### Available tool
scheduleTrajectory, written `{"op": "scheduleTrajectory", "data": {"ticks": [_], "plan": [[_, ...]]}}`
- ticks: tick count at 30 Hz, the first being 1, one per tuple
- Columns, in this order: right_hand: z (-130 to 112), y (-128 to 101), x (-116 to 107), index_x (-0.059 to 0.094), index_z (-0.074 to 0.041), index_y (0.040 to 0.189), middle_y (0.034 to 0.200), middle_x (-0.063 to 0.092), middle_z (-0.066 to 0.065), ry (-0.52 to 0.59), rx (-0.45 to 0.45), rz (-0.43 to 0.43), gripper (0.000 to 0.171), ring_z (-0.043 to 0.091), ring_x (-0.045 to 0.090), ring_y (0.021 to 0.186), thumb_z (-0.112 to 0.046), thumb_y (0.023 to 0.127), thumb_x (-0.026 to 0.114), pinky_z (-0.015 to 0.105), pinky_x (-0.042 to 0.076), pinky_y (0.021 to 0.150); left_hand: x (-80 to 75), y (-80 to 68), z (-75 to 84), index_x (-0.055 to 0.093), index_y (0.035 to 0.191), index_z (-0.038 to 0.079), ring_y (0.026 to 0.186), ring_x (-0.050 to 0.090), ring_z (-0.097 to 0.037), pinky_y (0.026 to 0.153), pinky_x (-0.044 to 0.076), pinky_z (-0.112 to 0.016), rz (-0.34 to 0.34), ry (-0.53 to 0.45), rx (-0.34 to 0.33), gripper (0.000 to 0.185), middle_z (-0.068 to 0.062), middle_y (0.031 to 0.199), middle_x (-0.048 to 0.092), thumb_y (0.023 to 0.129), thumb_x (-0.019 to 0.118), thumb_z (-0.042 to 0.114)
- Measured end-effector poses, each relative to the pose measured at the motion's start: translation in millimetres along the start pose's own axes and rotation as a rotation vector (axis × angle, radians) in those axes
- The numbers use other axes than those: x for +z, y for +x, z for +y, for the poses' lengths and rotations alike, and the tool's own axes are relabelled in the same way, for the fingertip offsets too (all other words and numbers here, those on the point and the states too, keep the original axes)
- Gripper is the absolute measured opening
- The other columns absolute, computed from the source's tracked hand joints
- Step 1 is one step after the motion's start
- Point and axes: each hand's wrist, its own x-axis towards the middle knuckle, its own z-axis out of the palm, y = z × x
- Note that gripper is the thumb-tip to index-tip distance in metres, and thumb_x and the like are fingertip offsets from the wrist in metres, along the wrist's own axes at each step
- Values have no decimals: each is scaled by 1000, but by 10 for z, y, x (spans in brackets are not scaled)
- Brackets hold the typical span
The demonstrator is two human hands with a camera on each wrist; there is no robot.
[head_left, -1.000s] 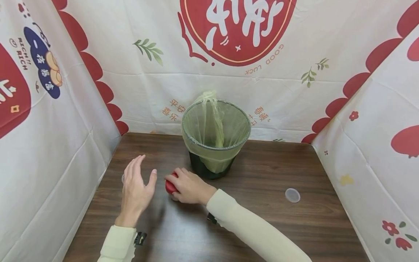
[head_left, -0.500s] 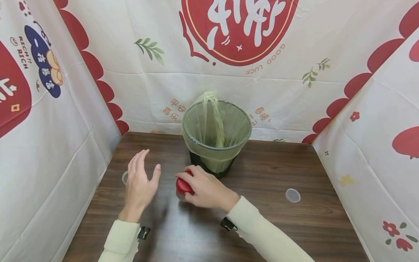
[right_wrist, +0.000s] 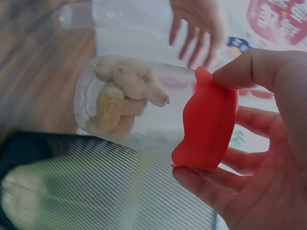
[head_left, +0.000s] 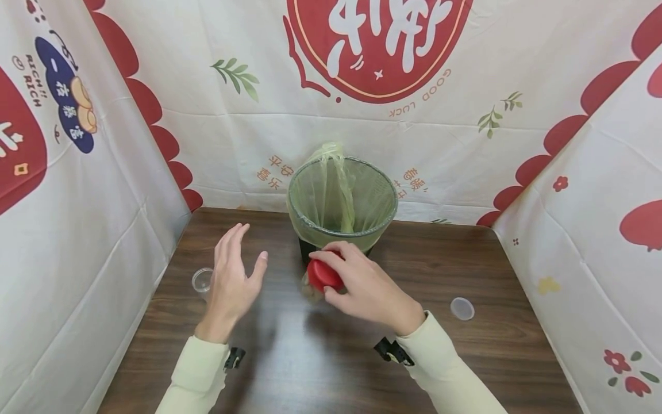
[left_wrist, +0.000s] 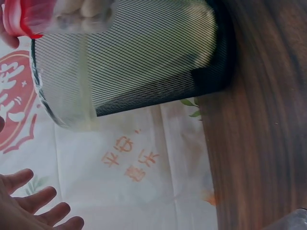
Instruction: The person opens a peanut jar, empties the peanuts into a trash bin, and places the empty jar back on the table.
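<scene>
Lifting off the table, right hand (head_left: pixel 369 287) carried jar (right_wrist: pixel 144 115) toward bin (head_left: pixel 342 198)

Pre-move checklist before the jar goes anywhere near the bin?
1. Right hand grips jar by its red lid: ok.
2. Lid seated on jar: ok.
3. Jar contents, pale lumps inside: ok; what they are, cannot tell.
4. Bin upright, green bag liner fitted over its rim: ok.
5. Left hand free to take the jar: ok.
6. Small clear cup and loose round lid clear of the path: ok.
</scene>
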Motion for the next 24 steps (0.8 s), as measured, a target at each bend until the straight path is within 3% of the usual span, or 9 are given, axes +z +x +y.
{"op": "scheduleTrajectory", "data": {"ticks": [10,17,21,24], "plan": [[-48,-24,-362,63,-21,147,146,58,4,33,44,119,59,22,61,126,-17,89,75,42,64,91,-3,66,228,38,166,15,163,28,-32,122,37,-67,-95,-54,101,72,-9,174,33,103,65,38],[-98,-38,-504,62,-19,149,150,57,4,122,35,190,61,22,60,129,-11,90,77,42,64,93,-19,60,426,26,172,23,167,19,-27,125,34,-67,-279,-61,209,95,0,180,20,96,75,52],[-108,-46,-538,61,-20,151,150,57,5,155,30,221,62,23,61,129,-11,91,78,43,64,93,34,55,545,28,172,19,166,23,-26,125,38,-63,-325,-58,262,108,-2,179,24,88,87,52],[-114,-49,-533,61,-20,151,150,58,5,177,16,234,63,22,62,129,-11,91,78,43,64,94,91,36,615,30,170,17,161,36,-26,122,43,-59,-326,-66,286,113,-6,175,35,83,93,48]]}}
